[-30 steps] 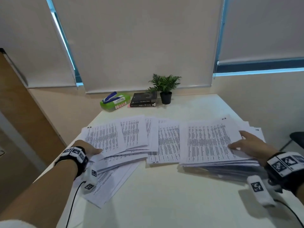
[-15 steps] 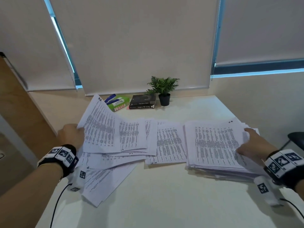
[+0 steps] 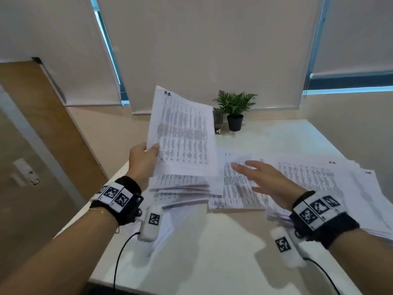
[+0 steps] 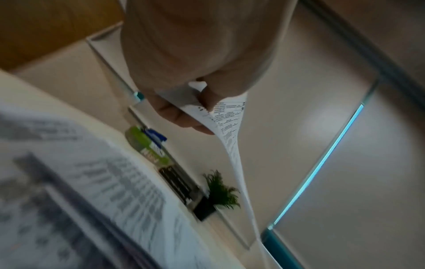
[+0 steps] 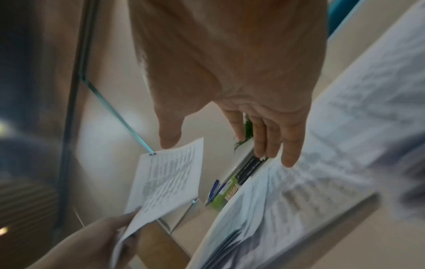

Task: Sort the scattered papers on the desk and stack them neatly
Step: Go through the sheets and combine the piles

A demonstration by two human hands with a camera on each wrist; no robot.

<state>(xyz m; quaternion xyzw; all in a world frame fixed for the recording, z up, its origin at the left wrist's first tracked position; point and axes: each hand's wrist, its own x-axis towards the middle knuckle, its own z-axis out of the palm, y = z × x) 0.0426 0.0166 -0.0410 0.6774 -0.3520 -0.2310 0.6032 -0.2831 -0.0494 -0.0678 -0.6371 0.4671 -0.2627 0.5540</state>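
Observation:
My left hand [image 3: 144, 155] pinches the lower left edge of a printed sheet [image 3: 182, 133] and holds it up, tilted, above the desk; the left wrist view shows the thumb and fingers [image 4: 179, 116] clamped on this sheet [image 4: 227, 131]. Scattered papers [image 3: 180, 188] lie fanned out beneath it on the left. A thick stack of papers [image 3: 331, 184] sits on the right. My right hand [image 3: 261, 177] hovers flat over the middle sheets [image 3: 236, 188] with straight fingers [image 5: 271, 138], holding nothing.
A white desk [image 3: 212, 252] carries the papers; its front and left edges are near my arms. At the back stand a small potted plant [image 3: 235, 109], dark books [image 4: 177, 182] and a green box with a blue stapler [image 4: 149, 143]. Window blinds [image 3: 202, 50] hang behind.
My left hand has lifted one sheet off the left pile and raised it high. My right hand has left the right stack's edge and moved left over the middle papers.

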